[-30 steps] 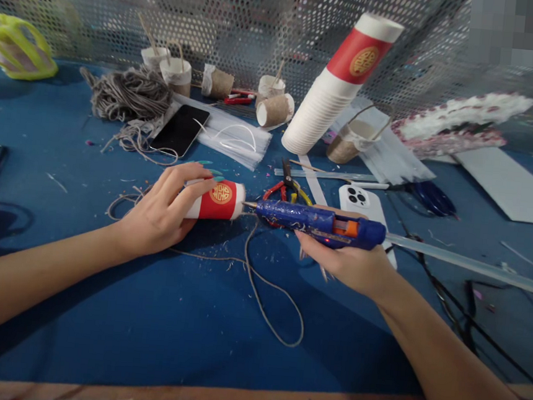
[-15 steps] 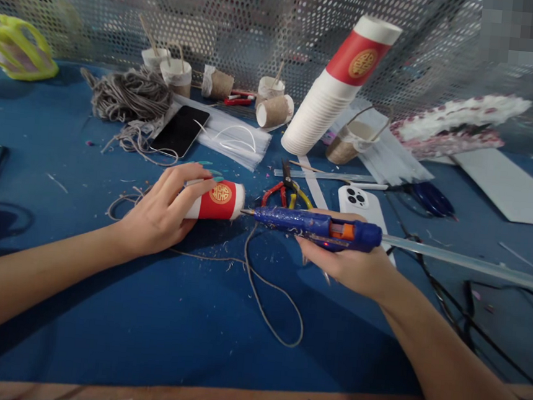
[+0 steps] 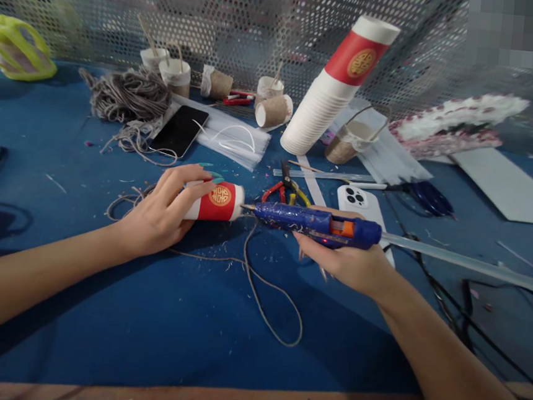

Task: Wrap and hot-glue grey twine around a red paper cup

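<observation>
My left hand [image 3: 160, 209] is wrapped round a red and white paper cup [image 3: 212, 204] with a gold emblem, which lies on its side above the blue table. In my right hand [image 3: 349, 263] is a blue hot glue gun [image 3: 302, 219], its metal tip at the cup's right end. A clear glue stick [image 3: 466, 261] juts from the back of the gun. Thin grey cord [image 3: 252, 280] runs from near the cup and loops on the table. Whether the tip touches the cup, I cannot tell.
A tall leaning stack of paper cups [image 3: 322, 99] stands behind the gun, near pliers [image 3: 287, 183] and a white phone [image 3: 363, 205]. Grey cord [image 3: 126, 94], a black phone [image 3: 180, 131] and twine-wrapped cups [image 3: 274, 110] lie farther back. Black cables [image 3: 466, 311] cross the right side.
The glue gun's tip has risen very slightly along the cup's end. My left hand and the cup stay nearly where they were.
</observation>
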The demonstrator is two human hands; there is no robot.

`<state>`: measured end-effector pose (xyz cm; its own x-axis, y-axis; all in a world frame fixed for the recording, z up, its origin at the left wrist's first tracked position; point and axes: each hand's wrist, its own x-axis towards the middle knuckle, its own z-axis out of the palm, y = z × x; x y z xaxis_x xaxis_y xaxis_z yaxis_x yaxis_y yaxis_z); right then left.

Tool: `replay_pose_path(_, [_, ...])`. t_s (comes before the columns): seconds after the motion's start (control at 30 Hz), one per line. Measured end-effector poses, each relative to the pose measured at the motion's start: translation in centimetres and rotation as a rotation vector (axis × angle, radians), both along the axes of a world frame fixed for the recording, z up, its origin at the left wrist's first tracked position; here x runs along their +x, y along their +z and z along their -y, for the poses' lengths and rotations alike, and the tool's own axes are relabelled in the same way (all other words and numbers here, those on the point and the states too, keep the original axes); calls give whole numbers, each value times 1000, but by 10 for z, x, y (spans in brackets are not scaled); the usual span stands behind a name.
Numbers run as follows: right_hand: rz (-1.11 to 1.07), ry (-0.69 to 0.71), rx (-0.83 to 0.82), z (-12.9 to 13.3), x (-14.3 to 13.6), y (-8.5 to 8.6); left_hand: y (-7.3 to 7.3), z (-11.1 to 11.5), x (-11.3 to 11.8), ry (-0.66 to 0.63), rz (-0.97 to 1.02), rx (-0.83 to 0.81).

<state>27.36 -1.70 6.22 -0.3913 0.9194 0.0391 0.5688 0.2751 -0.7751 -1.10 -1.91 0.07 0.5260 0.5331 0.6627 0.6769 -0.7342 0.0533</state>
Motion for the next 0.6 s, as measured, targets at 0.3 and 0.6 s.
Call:
replay_pose_path(0.3, [-3, -61, 1, 2, -3, -1, -2, -2, -1, -32, 14, 6])
replay_pose_path(0.6, [40, -57, 79, 1, -2, -2, -3, -1, -2, -35, 32, -13])
